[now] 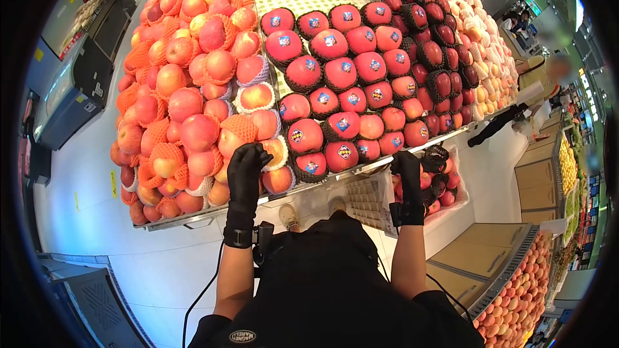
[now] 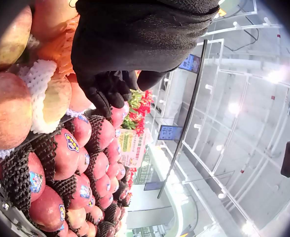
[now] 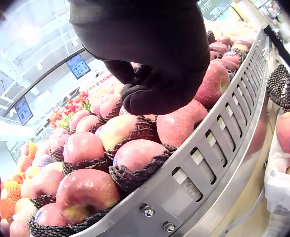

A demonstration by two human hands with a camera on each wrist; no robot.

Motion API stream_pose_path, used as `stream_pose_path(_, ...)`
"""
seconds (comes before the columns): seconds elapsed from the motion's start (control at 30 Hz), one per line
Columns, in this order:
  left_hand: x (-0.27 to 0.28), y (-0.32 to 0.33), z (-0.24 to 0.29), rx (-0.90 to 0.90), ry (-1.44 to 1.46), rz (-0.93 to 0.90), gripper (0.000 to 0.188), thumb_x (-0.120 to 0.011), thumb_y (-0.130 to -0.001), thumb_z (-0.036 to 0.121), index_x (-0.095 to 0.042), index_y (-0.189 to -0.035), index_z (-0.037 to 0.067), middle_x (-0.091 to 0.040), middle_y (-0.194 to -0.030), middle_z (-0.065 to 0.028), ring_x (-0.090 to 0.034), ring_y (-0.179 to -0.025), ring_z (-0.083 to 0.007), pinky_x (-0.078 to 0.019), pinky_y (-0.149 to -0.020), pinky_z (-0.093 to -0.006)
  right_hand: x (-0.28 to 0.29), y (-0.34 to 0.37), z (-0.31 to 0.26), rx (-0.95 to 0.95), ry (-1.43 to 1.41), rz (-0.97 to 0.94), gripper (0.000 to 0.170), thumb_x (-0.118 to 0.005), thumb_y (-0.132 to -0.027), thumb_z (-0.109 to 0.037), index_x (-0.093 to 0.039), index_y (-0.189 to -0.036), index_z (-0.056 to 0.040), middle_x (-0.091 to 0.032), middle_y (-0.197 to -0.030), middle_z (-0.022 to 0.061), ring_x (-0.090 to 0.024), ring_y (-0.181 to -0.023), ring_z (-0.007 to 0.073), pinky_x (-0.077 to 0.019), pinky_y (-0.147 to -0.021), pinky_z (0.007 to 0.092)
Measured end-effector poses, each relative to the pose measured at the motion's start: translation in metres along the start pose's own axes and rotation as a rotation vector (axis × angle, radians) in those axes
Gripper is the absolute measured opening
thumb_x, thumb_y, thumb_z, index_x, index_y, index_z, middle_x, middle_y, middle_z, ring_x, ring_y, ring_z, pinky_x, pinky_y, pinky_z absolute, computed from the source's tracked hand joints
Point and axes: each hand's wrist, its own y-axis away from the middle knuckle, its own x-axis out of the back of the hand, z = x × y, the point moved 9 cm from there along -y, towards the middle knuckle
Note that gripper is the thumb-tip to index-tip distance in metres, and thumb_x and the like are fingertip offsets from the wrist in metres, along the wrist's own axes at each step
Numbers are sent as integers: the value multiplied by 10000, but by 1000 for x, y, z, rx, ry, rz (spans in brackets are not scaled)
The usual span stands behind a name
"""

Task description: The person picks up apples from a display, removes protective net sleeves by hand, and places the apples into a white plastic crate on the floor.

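Both hands wear black gloves, their fingers loosely curled around nothing. In the head view the left hand (image 1: 246, 171) is above the front edge of the display, beside a red-yellow apple in a pale foam net (image 1: 276, 153). The left wrist view shows that hand (image 2: 130, 54) over netted apples, thumb near the fingers. My right hand (image 1: 409, 183) is at the front rail, near the box of apples (image 1: 459, 205). The right wrist view has it (image 3: 150, 64) in front of red apples in black nets (image 3: 88, 195); whether it touches one, I cannot tell.
Orange-netted apples (image 1: 169, 158) are heaped on the left, stickered red apples (image 1: 342, 74) lie in rows at centre, and dark red ones (image 1: 429, 55) stand further right. A slotted metal rail (image 3: 204, 158) edges the display. A person (image 1: 545, 77) stands at the right.
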Motion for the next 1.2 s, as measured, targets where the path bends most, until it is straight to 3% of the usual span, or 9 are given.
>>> stream_pose_path(0.2,-3,-2,0,-12,17,41,148,-531,-957,126,-552,-1065,27,-592,-999,-87,-605,-903,-213,-527,-852,-388,-12,-23,-7,-17,-74,-62,162,-522,-837,-59,-624,-932,24,-602,-685,82,-549,-513,147,-435,-458,276)
stream_pose_path(0.4,-15,-2,6,-97,44,78,175,-534,-953,129,-542,-1092,22,-597,-1007,-99,-613,-901,-215,-530,-854,-391,-49,-58,-42,5,55,-193,146,-500,-856,-68,-606,-916,13,-552,-649,49,-508,-508,122,-405,-455,256)
stream_pose_path(0.57,-25,-1,14,-145,40,140,173,-535,-946,117,-533,-1088,19,-602,-1010,-103,-619,-919,-218,-534,-850,-382,-76,-85,-52,3,92,-322,138,-556,-856,-115,-655,-925,-50,-537,-646,-11,-480,-498,76,-376,-445,229)
stream_pose_path(0.67,-29,0,18,-168,22,177,165,-532,-943,110,-530,-1081,18,-601,-1014,-105,-620,-924,-219,-535,-849,-376,-95,-93,-61,25,105,-363,168,-512,-861,-64,-633,-970,-23,-495,-626,-18,-436,-508,57,-340,-449,214)
stream_pose_path(0.7,-30,1,17,-167,23,194,162,-529,-943,107,-528,-1079,18,-601,-1015,-106,-620,-922,-220,-535,-850,-374,-101,-95,-68,11,159,-401,149,-552,-869,-121,-651,-949,-42,-533,-660,-6,-490,-539,70,-400,-486,228)
stream_pose_path(0.8,-29,2,18,-178,21,210,160,-526,-943,104,-524,-1078,19,-600,-1015,-107,-621,-918,-222,-535,-852,-373,-129,-95,-85,12,128,-510,151,-553,-882,-124,-641,-975,-44,-545,-689,2,-502,-571,71,-414,-501,235)
stream_pose_path(0.93,-30,3,17,-186,10,220,167,-528,-944,110,-519,-1085,21,-600,-1013,-108,-620,-914,-224,-534,-856,-380,-160,-97,-124,103,240,-491,147,-587,-888,-180,-584,-953,-49,-551,-714,6,-513,-579,74,-420,-513,227)
stream_pose_path(1.2,-22,4,13,-212,36,246,174,-525,-951,124,-520,-1096,27,-599,-1019,-107,-623,-906,-219,-532,-861,-379,-225,-120,-189,191,430,-711,162,-616,-873,-195,-533,-826,-64,-567,-749,11,-542,-628,89,-438,-559,255)
